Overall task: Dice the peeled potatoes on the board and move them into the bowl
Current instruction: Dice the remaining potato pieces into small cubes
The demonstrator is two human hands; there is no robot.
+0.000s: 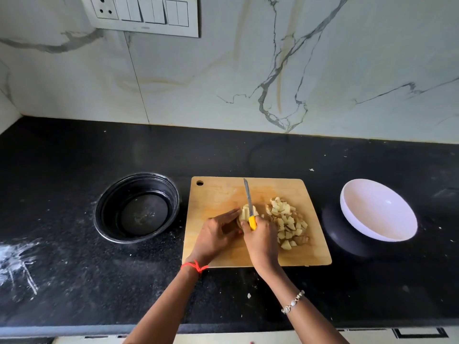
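A wooden cutting board [223,192] lies on the black counter. On its middle sits a partly cut peeled potato [244,212]. My left hand [216,234] holds the potato steady from the left with its fingers curled round it. My right hand [260,240] grips the yellow handle of a knife [249,202], whose blade runs across the potato and points away from me. A pile of potato dice [288,223] lies on the right half of the board. A white bowl [377,209] stands tilted to the right of the board, with nothing in it.
A black round container [137,207] stands left of the board, holding only a few crumbs. White powder smears [17,259] mark the counter at the far left. A marble wall with a switch panel [146,13] rises behind.
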